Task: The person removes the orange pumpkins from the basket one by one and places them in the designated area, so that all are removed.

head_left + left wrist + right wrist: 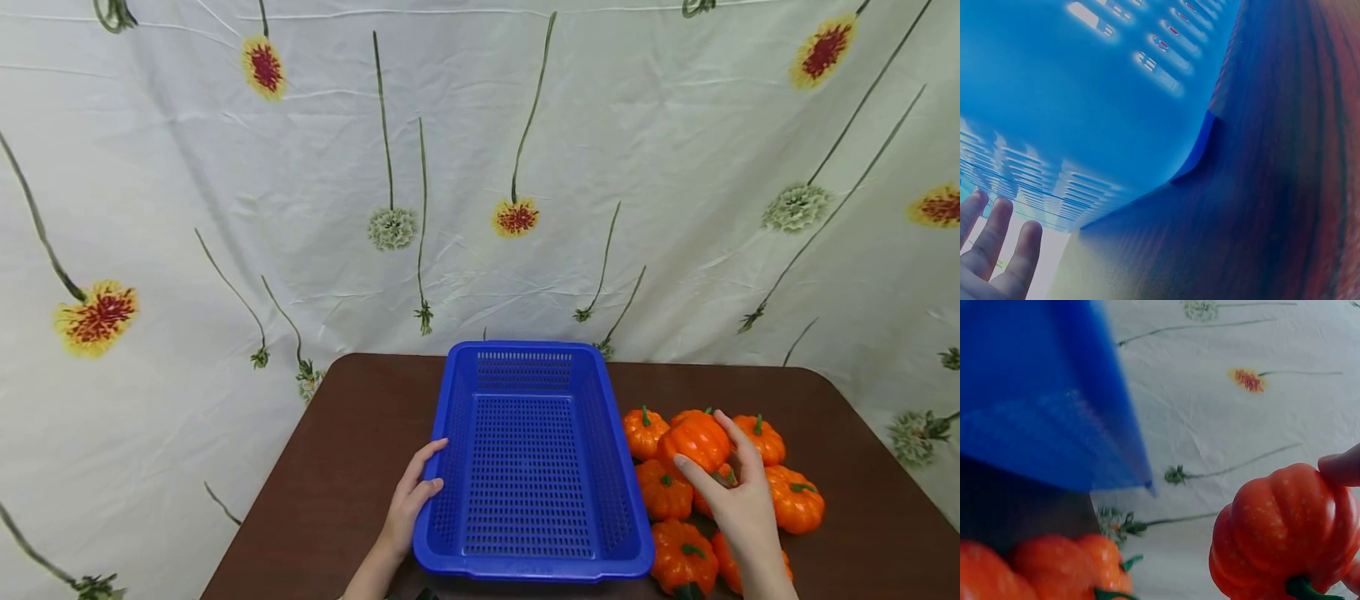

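A blue plastic basket (525, 567) with slotted walls and floor stands on the brown table, nothing inside it. My left hand (411, 492) holds its left rim, thumb and index finger over the edge. In the left wrist view other fingers (1025, 250) show beside the slotted wall. Right of the basket, my right hand (738, 492) grips an orange toy pumpkin (696, 442) between thumb and fingers, above other pumpkins. The right wrist view shows this pumpkin (1285, 531) raised, green stem low.
Several more orange pumpkins (682, 554) lie grouped along the basket's right side, partly hidden by my right hand. Bare brown table (322, 483) extends left of the basket. A white flowered cloth (300, 167) hangs behind the table.
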Motion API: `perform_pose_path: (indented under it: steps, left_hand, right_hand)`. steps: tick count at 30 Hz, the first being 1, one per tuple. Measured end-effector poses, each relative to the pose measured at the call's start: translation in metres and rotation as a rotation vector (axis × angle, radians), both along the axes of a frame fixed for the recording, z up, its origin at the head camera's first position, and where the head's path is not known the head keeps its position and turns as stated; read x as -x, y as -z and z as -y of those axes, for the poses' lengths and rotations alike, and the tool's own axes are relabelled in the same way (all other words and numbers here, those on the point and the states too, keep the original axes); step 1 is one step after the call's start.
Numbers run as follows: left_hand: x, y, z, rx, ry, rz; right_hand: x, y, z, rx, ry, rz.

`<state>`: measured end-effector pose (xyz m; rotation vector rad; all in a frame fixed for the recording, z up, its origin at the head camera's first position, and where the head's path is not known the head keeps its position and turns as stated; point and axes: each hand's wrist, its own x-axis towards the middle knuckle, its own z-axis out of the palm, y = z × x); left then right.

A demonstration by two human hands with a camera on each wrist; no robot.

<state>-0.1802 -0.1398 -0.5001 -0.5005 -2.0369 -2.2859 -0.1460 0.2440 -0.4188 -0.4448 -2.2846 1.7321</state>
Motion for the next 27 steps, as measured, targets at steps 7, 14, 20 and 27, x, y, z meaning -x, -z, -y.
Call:
perform_pose_path:
  steps: [7, 14, 20, 27]
  left_hand:
    - [0.001, -0.001, 0.001, 0.003, 0.027, -0.023]
    - [0.002, 0.0, -0.002, 0.014, -0.01, 0.012]
    - [0.002, 0.0, -0.003, 0.011, -0.013, 0.017]
    - [0.002, -0.002, -0.003, 0.009, -0.014, 0.024]
  right_hand:
    - [0.001, 0.053, -0.051, -0.023, 0.163, 0.113]
    - [-0.026, 0.016, -0.045, 0.033, 0.248, 0.225]
    - [-0.038, 0.01, -0.053, 0.012, 0.331, 0.355]
    - [-0.044, 0.029, -0.075, 0.009, 0.45, 0.372]
